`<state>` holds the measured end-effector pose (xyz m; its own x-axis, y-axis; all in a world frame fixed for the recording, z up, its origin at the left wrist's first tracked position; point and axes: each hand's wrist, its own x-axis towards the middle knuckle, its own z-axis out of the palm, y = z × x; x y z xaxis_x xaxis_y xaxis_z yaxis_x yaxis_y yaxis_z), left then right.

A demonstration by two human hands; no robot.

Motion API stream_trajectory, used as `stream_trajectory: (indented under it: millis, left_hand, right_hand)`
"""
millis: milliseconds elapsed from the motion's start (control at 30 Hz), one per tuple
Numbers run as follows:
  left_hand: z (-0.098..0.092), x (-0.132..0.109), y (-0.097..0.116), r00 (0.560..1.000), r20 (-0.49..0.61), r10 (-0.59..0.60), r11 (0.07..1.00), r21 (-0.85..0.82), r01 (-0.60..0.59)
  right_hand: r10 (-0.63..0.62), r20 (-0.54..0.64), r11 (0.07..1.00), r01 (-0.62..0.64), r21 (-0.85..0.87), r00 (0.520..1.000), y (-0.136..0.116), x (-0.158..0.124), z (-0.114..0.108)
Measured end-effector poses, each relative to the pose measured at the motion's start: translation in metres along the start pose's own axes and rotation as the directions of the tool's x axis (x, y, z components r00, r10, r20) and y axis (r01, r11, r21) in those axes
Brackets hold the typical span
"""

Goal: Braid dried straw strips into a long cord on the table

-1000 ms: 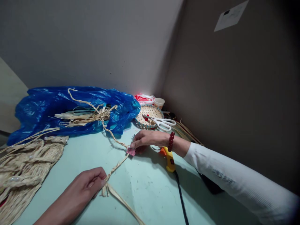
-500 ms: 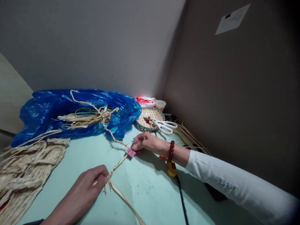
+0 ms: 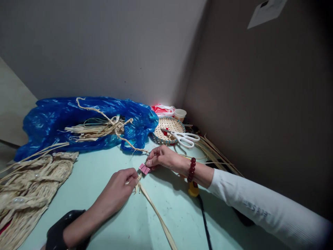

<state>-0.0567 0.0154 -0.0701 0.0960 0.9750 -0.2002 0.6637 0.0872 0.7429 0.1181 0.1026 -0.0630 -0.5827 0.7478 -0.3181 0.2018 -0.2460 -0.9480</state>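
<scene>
In my right hand [image 3: 163,158], which is closed in a pinch, is a pink binder clip [image 3: 144,169] held just above the table. A twisted straw cord [image 3: 130,143] runs from the blue bag to these same fingertips. Whether the clip still bites on the cord I cannot tell. Close by on the left, my left hand [image 3: 121,189] is closed, its thumb and fingertips pinching the cord where loose ends stick out. From there a flat straw strand [image 3: 157,211] trails toward the front edge of the view.
A blue plastic bag [image 3: 57,111] holds a bundle of straw strips [image 3: 96,129]. White-handled scissors [image 3: 186,139] lie on a small woven basket [image 3: 158,130] near a paper cup [image 3: 180,114]. A braided straw piece [image 3: 33,187] lies left; a yellow corded tool [image 3: 193,190] sits right.
My left hand has slid up and to the right along the cord, close to the clip. My right hand stays nearly in place with the clip. The trailing strand has shifted right.
</scene>
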Motion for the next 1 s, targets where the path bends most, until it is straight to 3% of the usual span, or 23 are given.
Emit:
stream_trajectory:
  millis: [167,367,467,700,1000]
  left_hand:
    - [0.001,-0.001,-0.007,1.000,0.014,0.011,0.997,-0.079,-0.010]
    - [0.004,-0.002,-0.010,0.995,-0.006,-0.098,0.951,-0.296,0.092]
    - [0.006,0.000,-0.007,0.994,-0.009,-0.108,0.941,-0.323,0.099]
    - [0.007,0.002,-0.001,1.000,-0.031,-0.001,0.997,-0.077,-0.001]
    - [0.006,0.005,0.004,0.997,0.030,0.070,0.979,0.189,-0.074]
  right_hand:
    - [0.006,-0.014,1.000,-0.006,-0.013,1.000,-0.002,0.001,-0.004]
    - [0.016,-0.034,1.000,-0.016,-0.015,0.999,0.002,-0.001,-0.008]
    - [0.013,-0.038,1.000,-0.013,-0.012,0.999,0.005,-0.003,-0.009]
    - [0.005,-0.056,1.000,-0.005,-0.003,0.998,0.005,-0.005,-0.008]
    - [0.013,-0.056,1.000,-0.015,-0.022,0.998,0.006,-0.003,-0.009]
